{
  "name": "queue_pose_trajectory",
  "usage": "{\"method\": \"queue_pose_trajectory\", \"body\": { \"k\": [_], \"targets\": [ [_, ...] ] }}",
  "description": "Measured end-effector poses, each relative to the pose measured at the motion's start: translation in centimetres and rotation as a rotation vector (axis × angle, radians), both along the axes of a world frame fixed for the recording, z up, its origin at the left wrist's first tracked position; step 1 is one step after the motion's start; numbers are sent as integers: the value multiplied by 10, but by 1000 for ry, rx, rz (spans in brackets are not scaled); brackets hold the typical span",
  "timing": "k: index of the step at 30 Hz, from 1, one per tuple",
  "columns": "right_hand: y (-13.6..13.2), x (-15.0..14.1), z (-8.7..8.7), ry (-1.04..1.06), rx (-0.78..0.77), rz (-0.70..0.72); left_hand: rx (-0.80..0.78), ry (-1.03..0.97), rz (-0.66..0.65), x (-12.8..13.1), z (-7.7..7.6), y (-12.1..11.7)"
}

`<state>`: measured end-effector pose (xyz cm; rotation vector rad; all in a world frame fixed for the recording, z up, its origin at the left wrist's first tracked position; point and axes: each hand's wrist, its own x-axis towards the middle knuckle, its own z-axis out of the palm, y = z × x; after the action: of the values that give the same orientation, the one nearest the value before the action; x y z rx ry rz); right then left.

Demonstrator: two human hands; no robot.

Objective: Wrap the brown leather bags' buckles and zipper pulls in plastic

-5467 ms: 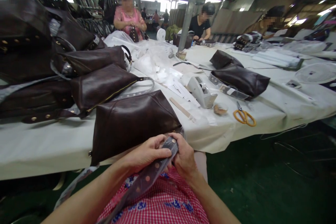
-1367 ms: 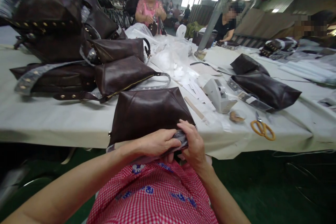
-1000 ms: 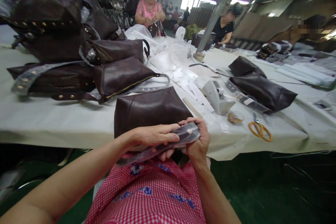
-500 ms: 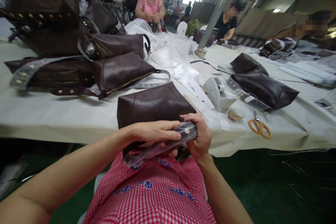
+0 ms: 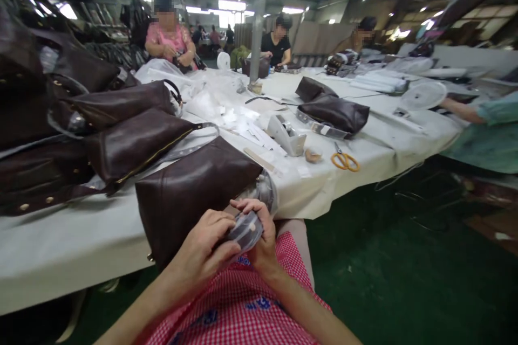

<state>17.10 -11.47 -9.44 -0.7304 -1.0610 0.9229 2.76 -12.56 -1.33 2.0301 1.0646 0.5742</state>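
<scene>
Between my two hands is a dark bag strap (image 5: 245,230) with pale round studs, covered in clear plastic and curled into a short bend. My right hand (image 5: 262,237) wraps its fingers round the strap's right side. On the other side, my left hand (image 5: 206,245) grips it with fingers above and thumb below. Just beyond them a dark brown leather bag (image 5: 194,183) lies on its side at the table's edge. More plastic-covered strap (image 5: 265,191) shows by the bag's right end.
Several brown leather bags (image 5: 137,143) are piled at left. On the white-covered table (image 5: 315,188) are a tape dispenser (image 5: 287,137), orange-handled scissors (image 5: 345,159), paper scraps and another bag (image 5: 335,113). Co-workers are at the far side; a person's green sleeve (image 5: 497,118) is at right.
My view has swung to the right, bringing the green-sleeved person in. The strap, stretched across my lap before, is now bent up between my hands. Both hands still hold it.
</scene>
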Motion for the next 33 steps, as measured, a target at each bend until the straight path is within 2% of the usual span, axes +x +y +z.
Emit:
{"method": "queue_pose_trajectory", "body": {
  "k": [2,4,6,9,11,12,14,15,16,18,19,21,24,26,30,33],
  "targets": [
    [-2,0,2,-18,-11,-21,-119,-12,-88,-7,-3,2],
    [-3,-2,0,1,-74,-21,-249,-25,-119,-12,-5,5],
    [-3,-6,-3,41,-153,12,-342,-34,-87,-13,-7,8],
    [0,-6,-5,64,-232,84,-373,-38,14,-9,-14,9],
    [3,7,-3,4,-232,200,-353,-29,74,-7,-20,10],
    [5,18,-2,-45,-227,306,-338,-22,101,-7,-23,10],
    [11,49,-2,-134,-242,526,-312,-13,130,-8,-26,11],
    [15,67,-5,-150,-276,577,-302,-16,126,-10,-27,12],
    [21,85,-8,-152,-330,509,-297,-25,110,-11,-28,14],
    [36,116,-21,-171,-456,152,-299,-43,56,-13,-28,18],
    [43,127,-29,-199,-515,20,-306,-51,31,-13,-28,21],
    [57,139,-47,-212,-592,-76,-320,-56,-1,-13,-28,26],
    [66,133,-69,-186,-665,-22,-331,-40,-22,-12,-27,36],
    [66,124,-75,-159,-701,35,-326,-31,-10,-13,-26,43],
    [59,116,-70,-77,-729,198,-296,-37,45,-14,-20,58],
    [59,111,-57,132,-760,357,-269,-22,66,-7,-18,70]
  ]
}}
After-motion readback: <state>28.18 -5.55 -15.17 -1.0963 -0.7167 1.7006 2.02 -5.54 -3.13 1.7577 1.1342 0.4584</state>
